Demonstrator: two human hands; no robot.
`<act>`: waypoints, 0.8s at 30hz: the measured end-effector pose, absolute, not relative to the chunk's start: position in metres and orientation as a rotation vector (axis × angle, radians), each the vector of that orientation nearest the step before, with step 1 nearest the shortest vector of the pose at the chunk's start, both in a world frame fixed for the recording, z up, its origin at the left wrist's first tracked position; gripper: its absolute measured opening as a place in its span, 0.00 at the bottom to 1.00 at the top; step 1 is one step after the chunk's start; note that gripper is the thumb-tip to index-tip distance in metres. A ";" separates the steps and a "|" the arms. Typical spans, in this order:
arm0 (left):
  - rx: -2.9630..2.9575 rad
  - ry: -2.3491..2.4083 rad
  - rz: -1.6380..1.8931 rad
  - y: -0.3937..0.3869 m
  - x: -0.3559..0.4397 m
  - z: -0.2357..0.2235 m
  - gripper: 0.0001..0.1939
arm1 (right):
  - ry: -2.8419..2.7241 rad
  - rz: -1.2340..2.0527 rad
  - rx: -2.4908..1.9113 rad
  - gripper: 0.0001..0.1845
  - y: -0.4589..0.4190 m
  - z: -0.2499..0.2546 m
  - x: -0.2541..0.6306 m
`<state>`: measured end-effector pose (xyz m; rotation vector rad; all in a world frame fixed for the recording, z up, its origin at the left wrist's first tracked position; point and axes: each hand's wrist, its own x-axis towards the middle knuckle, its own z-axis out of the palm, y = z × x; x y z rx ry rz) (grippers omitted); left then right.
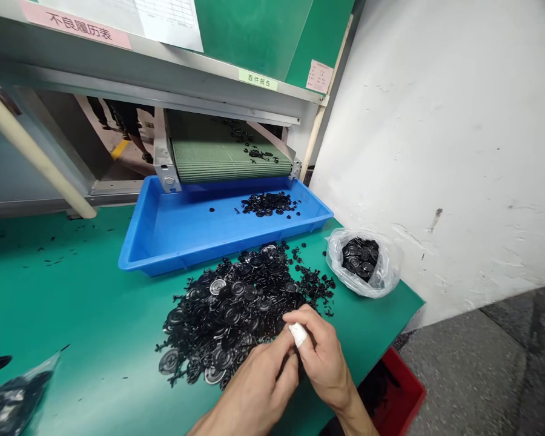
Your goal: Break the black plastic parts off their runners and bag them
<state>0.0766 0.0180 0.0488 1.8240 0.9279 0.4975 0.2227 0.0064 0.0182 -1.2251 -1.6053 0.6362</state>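
Note:
My left hand (266, 381) and my right hand (320, 354) meet at the front right edge of a heap of black plastic parts (236, 303). Both are closed, fingertips pressed together. Whatever they pinch is hidden behind the fingers. White tape (298, 334) wraps one finger of the right hand. In the heap lie round ribbed discs mixed with small branched pieces. Smaller scraps (315, 284) spread to its right. Beyond them stands a clear plastic bag (388, 272) with black discs (361, 257) inside.
Behind the heap, a blue tray (181, 242) holds more black parts (270, 204) under the end of a green conveyor belt (227, 160). A red bin (409, 387) sits below the green table's (86, 303) right edge. A filled bag (16, 399) lies front left. A white wall (445, 139) rises right.

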 end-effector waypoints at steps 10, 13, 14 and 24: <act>1.612 0.824 0.462 0.023 0.076 0.043 0.12 | -1.442 0.658 -1.330 0.13 -0.002 0.011 0.210; 1.451 0.834 0.446 0.031 0.074 0.039 0.11 | -1.386 0.778 -1.357 0.12 0.007 0.010 0.220; 1.350 0.850 0.457 0.034 0.073 0.038 0.11 | -1.347 0.763 -1.380 0.10 0.013 0.011 0.226; 0.491 0.764 0.808 0.050 0.059 0.033 0.12 | -1.829 0.179 -1.787 0.19 0.084 0.013 0.304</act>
